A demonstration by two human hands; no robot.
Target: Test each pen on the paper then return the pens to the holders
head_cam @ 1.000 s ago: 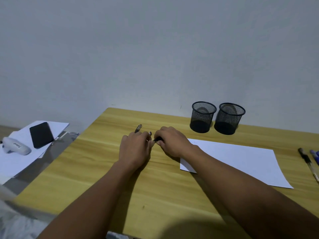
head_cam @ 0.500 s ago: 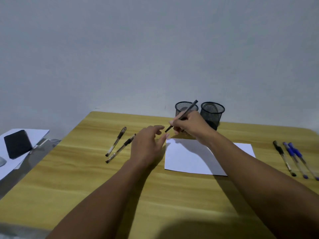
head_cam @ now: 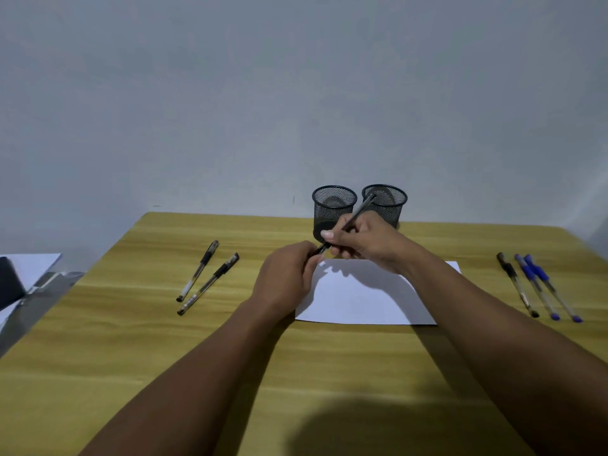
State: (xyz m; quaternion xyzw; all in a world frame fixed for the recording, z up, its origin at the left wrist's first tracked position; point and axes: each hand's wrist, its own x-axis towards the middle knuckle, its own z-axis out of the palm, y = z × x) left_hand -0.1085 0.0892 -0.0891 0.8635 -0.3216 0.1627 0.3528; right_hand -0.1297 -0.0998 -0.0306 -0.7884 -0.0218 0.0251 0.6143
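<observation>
The yellow wood-grain worktop [head_cam: 138,350] carries a white paper sheet [head_cam: 365,297]. Behind the sheet stand two black mesh cylindrical holders [head_cam: 333,209]. Over the sheet's far left corner, the right hand [head_cam: 365,241] grips a slim black pen [head_cam: 353,218], fingers closed around it; the left hand [head_cam: 286,278] pinches its lower end. Left of the sheet lie two black-capped pens [head_cam: 205,276]; right, three pens [head_cam: 536,286].
</observation>
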